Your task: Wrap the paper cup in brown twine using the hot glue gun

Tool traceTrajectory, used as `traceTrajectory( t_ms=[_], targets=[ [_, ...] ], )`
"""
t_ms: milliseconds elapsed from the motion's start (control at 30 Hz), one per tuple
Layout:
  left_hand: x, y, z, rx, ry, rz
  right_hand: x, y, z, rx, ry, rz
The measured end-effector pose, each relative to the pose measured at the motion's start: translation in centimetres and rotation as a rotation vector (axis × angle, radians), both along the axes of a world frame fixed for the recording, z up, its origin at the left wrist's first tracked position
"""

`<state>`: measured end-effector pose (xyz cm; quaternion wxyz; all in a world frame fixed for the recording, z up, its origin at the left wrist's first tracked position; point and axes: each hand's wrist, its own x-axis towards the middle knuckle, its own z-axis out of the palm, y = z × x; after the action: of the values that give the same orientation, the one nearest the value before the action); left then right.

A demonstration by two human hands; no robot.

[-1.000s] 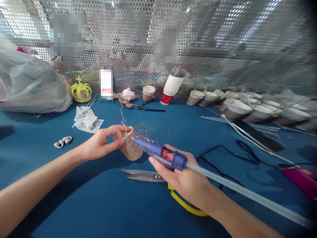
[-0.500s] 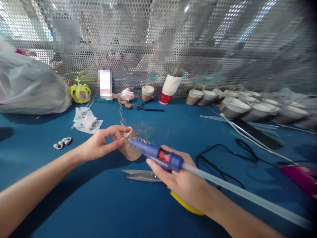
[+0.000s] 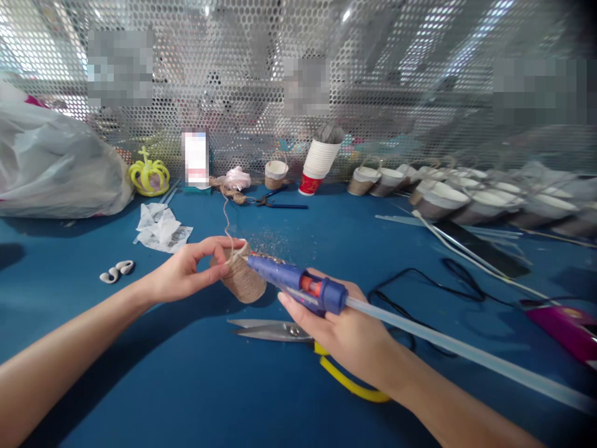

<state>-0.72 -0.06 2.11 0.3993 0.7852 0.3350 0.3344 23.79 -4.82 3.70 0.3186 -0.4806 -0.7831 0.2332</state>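
Pinched in my left hand (image 3: 198, 267) is the rim of a small cup wrapped in jute twine (image 3: 245, 280), tilted on its side. A loose strand of twine (image 3: 227, 218) runs from the cup's rim back to a twine bundle (image 3: 233, 194). My right hand (image 3: 345, 333) is closed round a blue hot glue gun (image 3: 280, 274). Its nozzle points left, at or very near the cup's rim. A long clear glue stick (image 3: 443, 342) sticks out of the gun's back end. Scissors with yellow handles (image 3: 275, 330) lie beneath my right hand, their handles partly hidden.
Left are a plastic bag (image 3: 56, 162), a yellow crown-shaped piece (image 3: 149, 175) and crumpled white scraps (image 3: 162, 229). Pliers (image 3: 284, 205) and stacked paper cups (image 3: 319, 158) stand or lie at the back. Right are several wrapped cups (image 3: 441, 199), a phone (image 3: 489, 252) and a black cable (image 3: 420, 274).
The glue gun and my right hand have shifted slightly right, the nozzle backing a little along the cup's rim. More of the scissors' yellow handle shows. My left hand keeps its hold on the cup.
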Motion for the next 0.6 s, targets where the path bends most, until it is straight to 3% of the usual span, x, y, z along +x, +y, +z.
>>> traceTrajectory(
  t_ms=[600],
  targets=[
    [-0.32, 0.26, -0.23, 0.005, -0.022, -0.055, 0.23, 0.43, 0.13, 0.038, -0.033, -0.025]
  ],
)
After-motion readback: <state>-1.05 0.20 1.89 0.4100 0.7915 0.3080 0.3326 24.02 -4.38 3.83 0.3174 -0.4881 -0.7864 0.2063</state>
